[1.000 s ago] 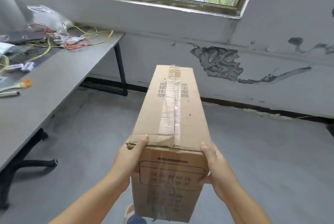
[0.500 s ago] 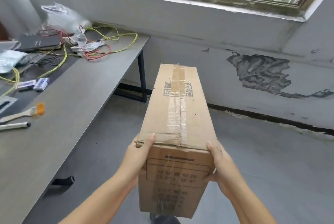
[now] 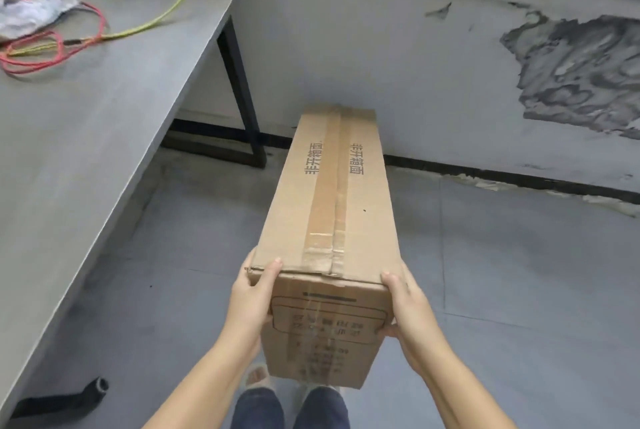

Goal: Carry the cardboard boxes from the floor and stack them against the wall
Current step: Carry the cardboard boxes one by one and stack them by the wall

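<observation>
1. I see the view has dropped and closed in: the wall (image 3: 398,57) is now near, the window gone.
2. My left hand (image 3: 252,293) and right hand (image 3: 405,304) still grasp the cardboard box (image 3: 332,206), held above the floor (image 3: 519,290) beside the counter (image 3: 86,116).
3. Set-down looks imminent.

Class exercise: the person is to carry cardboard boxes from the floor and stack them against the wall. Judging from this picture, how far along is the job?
Done: no stacked boxes show along the wall in this view. In hand: one long taped cardboard box is off the floor, held at its near end by the left hand and right hand, its far end pointing at the wall beside the table. Left: setting it down against the wall; other boxes are out of view.
</observation>
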`<state>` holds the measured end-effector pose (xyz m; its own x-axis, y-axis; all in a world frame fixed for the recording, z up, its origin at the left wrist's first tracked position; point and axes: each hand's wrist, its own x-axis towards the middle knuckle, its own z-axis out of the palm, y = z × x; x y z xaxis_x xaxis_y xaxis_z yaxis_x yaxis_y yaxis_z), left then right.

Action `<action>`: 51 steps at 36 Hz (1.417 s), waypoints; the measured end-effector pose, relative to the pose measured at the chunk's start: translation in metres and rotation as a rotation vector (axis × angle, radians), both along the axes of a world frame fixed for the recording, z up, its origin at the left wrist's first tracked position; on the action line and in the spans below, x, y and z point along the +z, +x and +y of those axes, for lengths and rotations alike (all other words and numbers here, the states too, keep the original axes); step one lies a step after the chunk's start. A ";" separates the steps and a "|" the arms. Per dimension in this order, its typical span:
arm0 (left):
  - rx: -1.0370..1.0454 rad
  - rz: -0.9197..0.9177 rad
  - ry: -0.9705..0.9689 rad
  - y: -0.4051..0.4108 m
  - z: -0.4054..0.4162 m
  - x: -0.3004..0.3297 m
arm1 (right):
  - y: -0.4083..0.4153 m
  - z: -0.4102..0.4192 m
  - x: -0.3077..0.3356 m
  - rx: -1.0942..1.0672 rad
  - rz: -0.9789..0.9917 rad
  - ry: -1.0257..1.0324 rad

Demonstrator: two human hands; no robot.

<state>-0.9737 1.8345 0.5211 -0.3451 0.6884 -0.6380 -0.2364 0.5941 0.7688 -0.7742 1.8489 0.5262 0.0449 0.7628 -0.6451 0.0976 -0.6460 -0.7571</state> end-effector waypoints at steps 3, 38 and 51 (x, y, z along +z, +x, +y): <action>0.056 -0.005 -0.033 -0.005 -0.007 -0.055 | -0.009 -0.009 -0.055 -0.058 0.023 -0.007; -0.136 -0.055 -0.369 -0.053 0.055 -0.185 | -0.044 0.057 -0.190 -0.026 -0.174 -0.140; -0.528 0.222 -0.081 -0.051 0.008 0.039 | -0.016 -0.011 0.036 0.557 -0.350 0.088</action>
<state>-1.0243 1.8421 0.5599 -0.0997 0.7553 -0.6477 0.2698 0.6471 0.7131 -0.7899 1.8378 0.5619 -0.1755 0.7815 -0.5987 0.6492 -0.3653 -0.6671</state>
